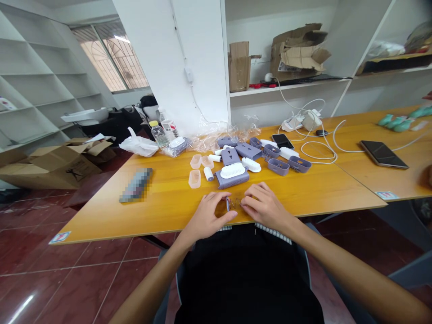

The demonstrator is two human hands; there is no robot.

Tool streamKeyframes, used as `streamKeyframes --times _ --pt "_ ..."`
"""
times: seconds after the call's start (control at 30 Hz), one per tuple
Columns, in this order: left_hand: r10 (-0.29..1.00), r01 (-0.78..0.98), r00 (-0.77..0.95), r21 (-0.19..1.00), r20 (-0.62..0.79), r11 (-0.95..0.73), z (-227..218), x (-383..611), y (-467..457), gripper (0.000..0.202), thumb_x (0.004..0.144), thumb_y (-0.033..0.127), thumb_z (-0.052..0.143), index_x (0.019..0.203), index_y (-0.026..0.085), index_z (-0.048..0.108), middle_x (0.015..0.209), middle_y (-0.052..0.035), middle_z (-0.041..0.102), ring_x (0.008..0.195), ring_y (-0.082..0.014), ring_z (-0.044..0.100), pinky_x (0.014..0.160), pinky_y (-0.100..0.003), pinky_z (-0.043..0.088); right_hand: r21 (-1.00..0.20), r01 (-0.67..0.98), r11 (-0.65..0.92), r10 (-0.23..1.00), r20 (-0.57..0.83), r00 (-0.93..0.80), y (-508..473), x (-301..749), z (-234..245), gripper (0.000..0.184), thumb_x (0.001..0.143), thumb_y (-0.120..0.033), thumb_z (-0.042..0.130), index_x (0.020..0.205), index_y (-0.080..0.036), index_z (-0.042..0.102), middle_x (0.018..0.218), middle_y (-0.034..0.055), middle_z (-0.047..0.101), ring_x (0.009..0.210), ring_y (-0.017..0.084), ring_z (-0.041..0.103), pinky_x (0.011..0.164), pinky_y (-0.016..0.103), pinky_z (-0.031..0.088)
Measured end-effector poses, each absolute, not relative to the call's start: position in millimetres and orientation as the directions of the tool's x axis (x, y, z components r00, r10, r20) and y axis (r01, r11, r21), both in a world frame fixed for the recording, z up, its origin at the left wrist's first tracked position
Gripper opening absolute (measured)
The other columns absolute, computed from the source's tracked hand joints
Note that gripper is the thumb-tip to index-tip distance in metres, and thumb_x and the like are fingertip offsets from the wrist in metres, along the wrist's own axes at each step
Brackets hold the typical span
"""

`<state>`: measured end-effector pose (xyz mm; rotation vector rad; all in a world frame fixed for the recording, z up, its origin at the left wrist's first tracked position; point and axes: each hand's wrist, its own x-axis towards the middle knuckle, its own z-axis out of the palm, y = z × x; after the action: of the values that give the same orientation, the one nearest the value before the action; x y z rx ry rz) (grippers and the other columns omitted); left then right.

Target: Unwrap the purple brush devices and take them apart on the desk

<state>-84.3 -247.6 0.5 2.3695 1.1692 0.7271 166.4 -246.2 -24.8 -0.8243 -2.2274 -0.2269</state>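
Both my hands rest at the near edge of the orange-wood table (162, 198). My left hand (207, 218) is curled, fingers pinched on a small thin grey piece (228, 204) standing on the tabletop. My right hand (265, 204) is curled beside it, fingertips pinching something tiny at the same spot; I cannot make out what. Just beyond my hands lies a purple plastic body with a white ribbed brush head (232, 174). Behind it lie several purple housings (248, 150), purple baskets (278, 166) and white rollers (208, 173).
Translucent pink caps (195, 178) sit left of the parts. A blurred flat object (136, 185) lies far left. Phones (282, 141), (383, 154), white cables and chargers (312, 120) fill the right. A water bottle (158, 133) and plastic bags stand behind. Cardboard boxes (50, 164) rest on the floor.
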Motion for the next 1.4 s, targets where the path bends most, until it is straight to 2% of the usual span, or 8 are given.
streamKeyframes --times 0.13,0.2,0.33,0.43,0.6,1.07,1.23,1.4 --pt "0.822 0.596 0.509 0.584 0.255 -0.551 0.9 -85.8 -247.3 0.046 0.099 0.052 0.07 0.137 0.027 0.062 0.133 -0.0095 0.071 0.125 -0.0314 0.066 0.112 -0.054 0.051 -0.089 0.609 0.788 0.492 0.685 -0.537 -246.0 166.1 -23.7 0.017 0.106 -0.017 0.056 0.096 -0.023 0.068 0.09 0.0054 0.068 0.085 0.022 0.06 0.08 0.039 0.039" --pt "0.816 0.595 0.517 0.576 0.26 -0.56 -0.4 -86.4 -247.3 0.051 0.097 0.053 0.073 0.139 0.027 0.061 0.135 -0.0093 0.071 0.127 -0.0316 0.066 0.113 -0.054 0.051 -0.132 0.598 0.791 0.524 0.65 -0.55 -246.1 165.8 -22.2 0.012 0.106 -0.019 0.058 0.107 -0.024 0.069 0.095 0.006 0.071 0.087 0.023 0.063 0.081 0.039 0.041" --pt "0.798 0.585 0.54 0.562 0.267 -0.585 -4.4 -88.7 -244.8 0.063 0.092 0.054 0.08 0.145 0.029 0.058 0.145 -0.0098 0.067 0.134 -0.033 0.063 0.116 -0.055 0.049 -0.226 0.58 0.782 0.589 0.573 -0.57 -247.2 164.3 -19.5 0.031 0.102 -0.03 0.069 0.133 -0.024 0.065 0.106 0.0072 0.076 0.097 0.026 0.067 0.086 0.041 0.043" --pt "0.783 0.574 0.562 0.556 0.267 -0.601 -7.3 -90.3 -241.7 0.067 0.09 0.053 0.083 0.147 0.03 0.057 0.147 -0.0093 0.066 0.136 -0.0331 0.062 0.117 -0.055 0.048 -0.187 0.598 0.779 0.586 0.557 -0.588 -248.7 161.6 -18.5 0.026 0.103 -0.037 0.068 0.124 -0.022 0.069 0.101 0.008 0.077 0.093 0.027 0.066 0.084 0.042 0.04" --pt "0.734 0.548 0.62 0.517 0.277 -0.658 -9.2 -90.3 -240.7 0.072 0.089 0.055 0.085 0.149 0.031 0.054 0.15 -0.01 0.065 0.139 -0.0334 0.06 0.118 -0.056 0.046 -0.134 0.629 0.766 0.584 0.553 -0.594 -249.9 158.4 -16.7 0.021 0.109 -0.035 0.057 0.114 -0.02 0.071 0.094 0.008 0.078 0.09 0.026 0.063 0.092 0.046 0.038" --pt "0.692 0.524 0.664 0.483 0.284 -0.701 -8.4 -88.8 -241.1 0.069 0.087 0.054 0.087 0.144 0.029 0.058 0.142 -0.0097 0.069 0.132 -0.0327 0.062 0.114 -0.053 0.047 -0.32 0.588 0.743 0.663 0.473 -0.581 -256.5 155.0 -15.1 0.011 0.102 -0.03 0.07 0.109 -0.022 0.069 0.099 0.0069 0.079 0.099 0.026 0.066 0.102 0.049 0.036" --pt "0.697 0.525 0.664 0.495 0.271 -0.692 -4.9 -87.4 -242.2 0.065 0.086 0.054 0.089 0.138 0.027 0.061 0.138 -0.0097 0.07 0.129 -0.0331 0.063 0.112 -0.052 0.048 -0.33 0.61 0.721 0.688 0.444 -0.574 -256.5 153.7 -14.1 0.011 0.097 -0.028 0.075 0.101 -0.022 0.066 0.096 0.0055 0.078 0.098 0.026 0.067 0.101 0.048 0.036" --pt "0.703 0.532 0.658 0.496 0.268 -0.687 -5.2 -87.7 -241.9 0.068 0.086 0.056 0.088 0.141 0.027 0.06 0.142 -0.0098 0.069 0.131 -0.0337 0.062 0.113 -0.053 0.047 -0.33 0.623 0.709 0.701 0.427 -0.572 -254.6 155.1 -15.7 0.015 0.097 -0.031 0.077 0.103 -0.023 0.066 0.102 0.0067 0.078 0.101 0.026 0.068 0.101 0.045 0.037"
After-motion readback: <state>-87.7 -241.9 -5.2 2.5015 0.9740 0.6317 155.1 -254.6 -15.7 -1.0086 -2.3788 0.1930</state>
